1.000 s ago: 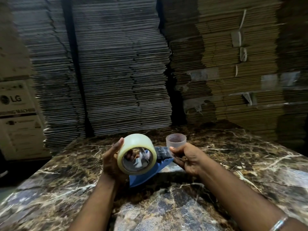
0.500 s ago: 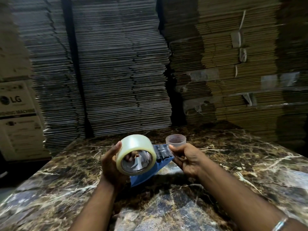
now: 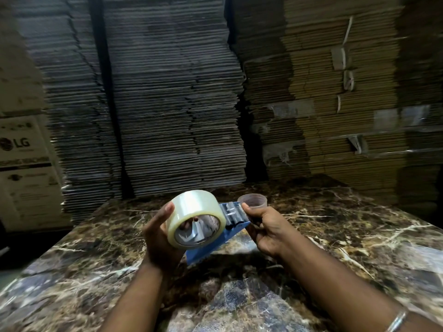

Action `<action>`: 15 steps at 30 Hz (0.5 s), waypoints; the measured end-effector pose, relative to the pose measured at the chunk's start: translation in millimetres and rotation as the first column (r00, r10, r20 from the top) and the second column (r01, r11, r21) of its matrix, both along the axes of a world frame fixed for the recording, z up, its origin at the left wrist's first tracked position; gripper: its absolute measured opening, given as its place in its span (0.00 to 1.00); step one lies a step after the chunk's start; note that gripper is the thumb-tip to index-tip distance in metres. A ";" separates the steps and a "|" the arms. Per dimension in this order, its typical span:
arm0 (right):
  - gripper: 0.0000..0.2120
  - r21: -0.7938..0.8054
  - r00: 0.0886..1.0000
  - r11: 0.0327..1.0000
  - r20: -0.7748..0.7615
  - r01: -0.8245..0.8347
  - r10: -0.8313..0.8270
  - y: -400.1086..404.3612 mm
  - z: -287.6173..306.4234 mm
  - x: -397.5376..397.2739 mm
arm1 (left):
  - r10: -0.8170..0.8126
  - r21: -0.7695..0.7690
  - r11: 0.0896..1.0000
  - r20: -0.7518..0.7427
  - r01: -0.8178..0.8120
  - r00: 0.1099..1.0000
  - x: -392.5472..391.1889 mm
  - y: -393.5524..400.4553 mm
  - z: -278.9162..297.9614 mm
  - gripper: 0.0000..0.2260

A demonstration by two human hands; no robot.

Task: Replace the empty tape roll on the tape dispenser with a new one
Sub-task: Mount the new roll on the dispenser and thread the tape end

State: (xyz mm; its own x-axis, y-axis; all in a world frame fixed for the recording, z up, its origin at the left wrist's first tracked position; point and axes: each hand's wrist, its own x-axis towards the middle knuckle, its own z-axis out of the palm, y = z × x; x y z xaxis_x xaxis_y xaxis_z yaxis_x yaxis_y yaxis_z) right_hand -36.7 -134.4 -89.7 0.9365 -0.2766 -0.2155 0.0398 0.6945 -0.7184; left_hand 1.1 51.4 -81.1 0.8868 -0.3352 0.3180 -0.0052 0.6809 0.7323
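Your left hand [image 3: 159,238] is wrapped around the new tape roll [image 3: 195,219], thumb up over its outer curve and fingertips showing through the open core, so the roll is firmly held with its hollow side tilted toward you. Your right hand [image 3: 266,230] is closed on the far end of the blue tape dispenser [image 3: 211,245], thumb pressed on top just beside the dark roller section. The roll sits against the dispenser's blue side plate; whether it is fully seated on the hub is hidden behind the roll itself. Both are held together above the marble table [image 3: 359,240], the dispenser's lower corner pointing down toward the surface.

Just behind your right thumb, a small translucent empty core [image 3: 252,200] stands upright on the table. A metal bangle [image 3: 396,321] circles your right wrist. Beyond the table edge rise tall stacks of flattened cardboard [image 3: 177,104], and a printed LG carton [image 3: 22,144] sits at the far left.
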 end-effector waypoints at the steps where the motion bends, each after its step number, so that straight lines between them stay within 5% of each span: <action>1: 0.02 0.007 1.000 1.000 0.006 -0.001 0.001 0.8 -0.4 0.2 | 0.004 0.007 1.000 0.003 -0.004 1.000 0.6 0.5 0.0 0.17; 4: 0.02 -0.011 1.000 1.000 0.004 0.021 -0.021 2.7 -2.4 2.3 | 0.017 0.012 1.000 -0.017 -0.017 1.000 4.8 2.0 -2.8 0.25; 8: 0.01 -0.037 0.999 0.998 -0.014 0.041 -0.041 4.3 -5.7 5.8 | 0.039 0.039 0.998 0.052 -0.041 0.998 5.9 4.7 -3.0 0.12; 12: 0.03 -0.034 0.999 0.998 -0.016 0.049 -0.050 6.7 -4.6 4.7 | 0.042 0.038 0.998 0.077 -0.045 0.996 4.5 4.6 -1.7 0.12; 15: 0.08 -0.020 0.998 0.998 -0.007 0.067 -0.067 7.2 -7.5 8.2 | 0.013 0.041 0.999 0.050 -0.015 0.999 4.3 3.8 -1.2 0.22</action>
State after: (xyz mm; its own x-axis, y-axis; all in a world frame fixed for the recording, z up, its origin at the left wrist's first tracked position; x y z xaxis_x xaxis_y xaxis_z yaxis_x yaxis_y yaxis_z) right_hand -28.6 -127.2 -97.2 0.9141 -0.3427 -0.2167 0.0800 0.6764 -0.7322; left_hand 5.3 55.3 -82.3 0.8751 -0.3363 0.3480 -0.0520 0.6497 0.7584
